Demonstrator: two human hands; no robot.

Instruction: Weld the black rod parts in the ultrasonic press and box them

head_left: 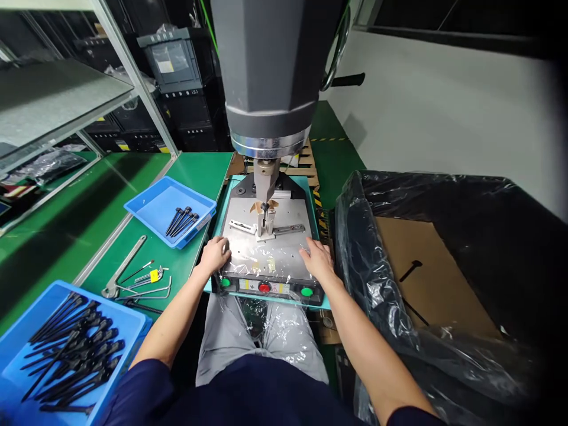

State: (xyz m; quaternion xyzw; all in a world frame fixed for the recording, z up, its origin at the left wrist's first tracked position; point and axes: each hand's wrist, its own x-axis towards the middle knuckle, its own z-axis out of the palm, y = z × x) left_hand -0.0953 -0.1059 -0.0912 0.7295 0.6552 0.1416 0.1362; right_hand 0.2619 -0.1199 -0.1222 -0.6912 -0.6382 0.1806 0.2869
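A metal base plate (248, 257) with a clear plastic film along its front lies before me. My left hand (216, 254) rests at its left edge, fingers loosely bent and holding nothing. On the right edge lies my right hand (318, 258), open, fingers apart. Between them, a small fixture (270, 222) holds a black bolt-like part (265, 208) upright beneath the machine's metal press head (266, 177). Two slotted metal arms, left (242, 226) and right (289, 229), flank the fixture. A red button (264, 287) sits at the front, between a left green button (225, 283) and a right green button (306, 291).
Left on the green table are a blue tray (148, 204) with several black parts, a wrench (128, 260), hex keys (146, 277) and a fuller blue bin (57, 290). At right stands a plastic-lined box (355, 236) holding cardboard and black parts. The machine column (273, 59) hangs overhead.
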